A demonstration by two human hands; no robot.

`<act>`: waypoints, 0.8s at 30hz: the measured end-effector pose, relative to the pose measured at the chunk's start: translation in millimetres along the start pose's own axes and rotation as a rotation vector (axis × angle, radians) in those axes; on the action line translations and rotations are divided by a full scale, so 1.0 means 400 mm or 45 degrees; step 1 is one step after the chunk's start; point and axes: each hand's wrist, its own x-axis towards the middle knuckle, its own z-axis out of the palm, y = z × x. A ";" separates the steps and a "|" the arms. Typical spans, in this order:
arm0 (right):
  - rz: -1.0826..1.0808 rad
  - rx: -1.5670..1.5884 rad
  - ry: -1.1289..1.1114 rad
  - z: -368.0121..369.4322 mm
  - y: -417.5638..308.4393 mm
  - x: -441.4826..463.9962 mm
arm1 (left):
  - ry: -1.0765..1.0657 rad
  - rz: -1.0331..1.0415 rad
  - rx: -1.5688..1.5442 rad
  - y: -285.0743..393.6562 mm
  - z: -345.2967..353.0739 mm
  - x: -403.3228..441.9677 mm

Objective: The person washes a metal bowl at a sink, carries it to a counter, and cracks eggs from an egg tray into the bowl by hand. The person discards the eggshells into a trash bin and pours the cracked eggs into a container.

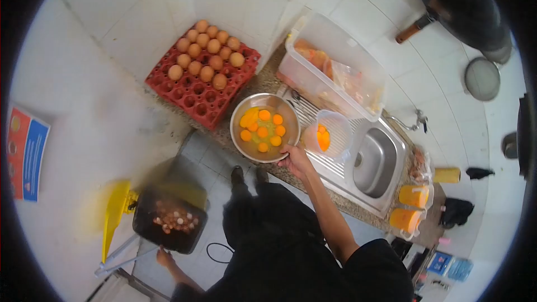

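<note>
A steel bowl with several yolks and clear egg white sits at the counter's front edge. My right hand is closed on its near rim. Low on the left, my left hand is at the edge of a black bin with broken eggshells inside; its fingers are too small and blurred to make out. Behind the bowl to the left, a red egg tray carries several brown eggs and has empty cups toward its front. A clear plastic container holding some yolks stands right of the bowl.
A large clear tub with bagged contents stands behind the drainboard. Right of it are a steel sink, a tap and two orange-filled jugs. A yellow lid rises beside the bin. A wok hangs on the wall.
</note>
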 end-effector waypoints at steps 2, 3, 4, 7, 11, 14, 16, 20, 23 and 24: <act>-0.036 0.038 0.020 -0.010 -0.039 -0.063 | 0.023 -0.100 0.208 -0.015 0.044 -0.049; -0.019 0.007 0.043 -0.017 -0.064 -0.096 | 0.003 -0.137 0.073 -0.031 0.087 -0.055; 0.000 -0.029 0.056 -0.030 -0.093 -0.129 | -0.009 -0.180 -0.068 -0.056 0.150 -0.066; -0.035 -0.077 0.162 -0.053 -0.171 -0.224 | -0.244 -0.235 0.062 -0.074 0.268 -0.131; -0.096 -0.111 0.380 -0.167 -0.224 -0.296 | -0.516 0.299 0.674 0.110 0.480 -0.282; -0.235 -0.147 0.559 -0.200 -0.264 -0.347 | -0.670 0.803 0.738 0.164 0.562 -0.299; -0.319 -0.193 0.651 -0.239 -0.276 -0.360 | -0.729 1.049 0.762 0.194 0.587 -0.297; -0.531 -0.288 0.860 -0.311 -0.263 -0.348 | -0.764 1.233 0.466 0.262 0.628 -0.287; -0.684 -0.449 0.954 -0.327 -0.253 -0.339 | -0.736 1.103 0.507 0.307 0.637 -0.253; -0.734 -0.506 0.972 -0.327 -0.248 -0.332 | -0.703 1.126 0.526 0.307 0.639 -0.234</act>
